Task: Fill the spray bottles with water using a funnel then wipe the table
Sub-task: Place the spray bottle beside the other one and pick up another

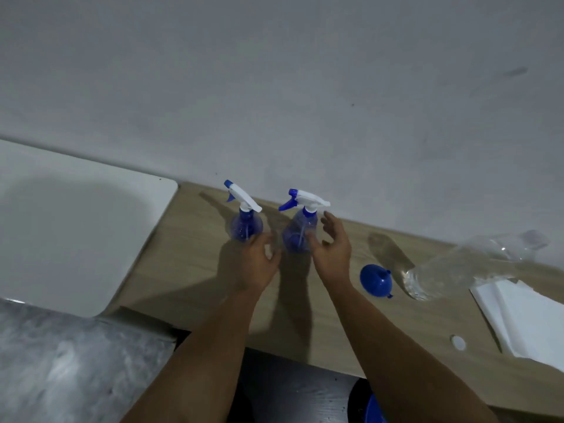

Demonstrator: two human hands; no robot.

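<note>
Two blue spray bottles with white-and-blue trigger heads stand upright near the wall on the wooden table (189,270): the left spray bottle (244,224) and the right spray bottle (297,230). My left hand (259,261) hovers with fingers apart just in front of the left bottle. My right hand (332,245) is open beside the right bottle, fingers close to its side, gripping nothing. A blue funnel (375,280) lies on the table to the right of my right hand. A clear plastic water bottle (464,264) stands beyond it, blurred.
A white sink basin (61,227) adjoins the table on the left. Folded white cloth or paper (531,319) lies at the right edge, with a small white cap (458,342) near the front edge. A grey wall (274,87) backs the table.
</note>
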